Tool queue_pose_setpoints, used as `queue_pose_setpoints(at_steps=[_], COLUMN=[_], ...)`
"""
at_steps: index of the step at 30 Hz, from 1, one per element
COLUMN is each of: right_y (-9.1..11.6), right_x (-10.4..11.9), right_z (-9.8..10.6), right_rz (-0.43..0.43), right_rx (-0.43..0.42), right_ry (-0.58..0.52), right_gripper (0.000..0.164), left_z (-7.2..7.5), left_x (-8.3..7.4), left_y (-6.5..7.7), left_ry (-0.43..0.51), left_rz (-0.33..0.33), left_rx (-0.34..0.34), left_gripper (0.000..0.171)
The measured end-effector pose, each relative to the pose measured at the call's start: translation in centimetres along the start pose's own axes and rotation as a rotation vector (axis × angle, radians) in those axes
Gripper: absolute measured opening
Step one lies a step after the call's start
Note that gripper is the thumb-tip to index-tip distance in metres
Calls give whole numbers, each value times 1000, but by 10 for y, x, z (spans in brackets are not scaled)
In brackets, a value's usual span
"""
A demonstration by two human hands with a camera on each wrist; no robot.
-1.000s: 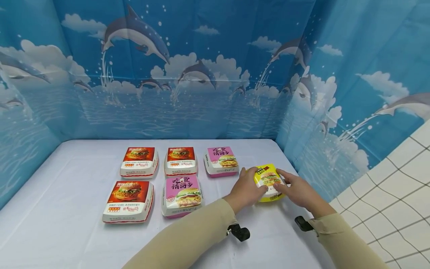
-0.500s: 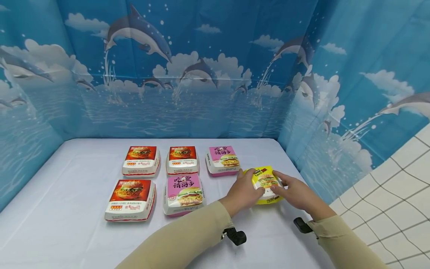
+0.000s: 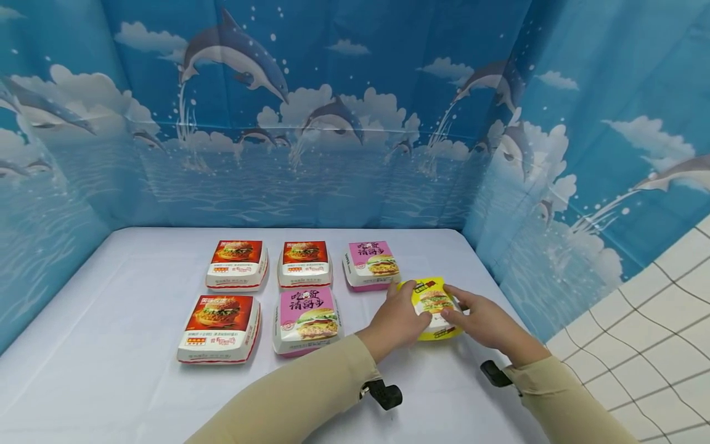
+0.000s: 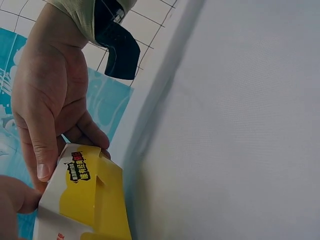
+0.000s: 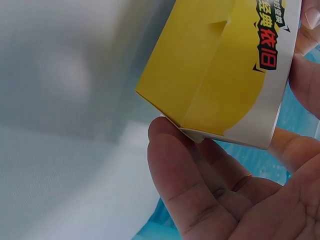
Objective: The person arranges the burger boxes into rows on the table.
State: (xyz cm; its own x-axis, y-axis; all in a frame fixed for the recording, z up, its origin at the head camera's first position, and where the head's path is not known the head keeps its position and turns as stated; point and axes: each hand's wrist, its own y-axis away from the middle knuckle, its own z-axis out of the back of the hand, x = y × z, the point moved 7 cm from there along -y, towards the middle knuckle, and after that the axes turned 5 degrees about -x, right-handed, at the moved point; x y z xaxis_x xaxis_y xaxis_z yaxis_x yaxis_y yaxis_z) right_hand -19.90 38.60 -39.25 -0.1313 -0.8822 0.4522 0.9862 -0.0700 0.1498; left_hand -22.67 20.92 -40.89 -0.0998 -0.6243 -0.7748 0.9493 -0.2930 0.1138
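Note:
Between the two hands is a yellow and white burger box (image 3: 435, 303) with a burger picture on its lid. On its left side, the left hand (image 3: 392, 320) grips it, thumb on the lid's edge. The right hand (image 3: 487, 319) holds the opposite side, its thumb also at the top edge. Yellow walls of the burger box (image 4: 85, 195) show in the left wrist view, and its printed lettering in the right wrist view, where fingertips (image 5: 162, 137) press at a lower corner. Just behind the left hand stands a pink burger box (image 3: 371, 265); another pink burger box (image 3: 307, 320) is to its left.
Three red and white burger boxes stand further left: a back-left box (image 3: 236, 265), a back-middle box (image 3: 305, 265) and a front-left box (image 3: 219, 330). All rest on a white-covered table (image 3: 111, 320). A blue dolphin-print curtain (image 3: 333, 185) encloses the back and sides.
Both hands have brought the yellow burger box slightly left and nearer the person, keeping their hold. The other boxes stay in place on the table while the head view shifts a little.

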Motion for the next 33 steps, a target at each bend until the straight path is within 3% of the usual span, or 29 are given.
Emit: queue_pose_setpoints(at_steps=[33], right_y=[-9], right_x=[34], right_z=[-25], right_rz=[49], right_rx=[34], right_ry=[9], right_gripper=[78], left_z=[24], left_x=[27], left_y=[12], left_ry=[-24], left_rz=[38], left_rx=[-8], left_gripper=[78])
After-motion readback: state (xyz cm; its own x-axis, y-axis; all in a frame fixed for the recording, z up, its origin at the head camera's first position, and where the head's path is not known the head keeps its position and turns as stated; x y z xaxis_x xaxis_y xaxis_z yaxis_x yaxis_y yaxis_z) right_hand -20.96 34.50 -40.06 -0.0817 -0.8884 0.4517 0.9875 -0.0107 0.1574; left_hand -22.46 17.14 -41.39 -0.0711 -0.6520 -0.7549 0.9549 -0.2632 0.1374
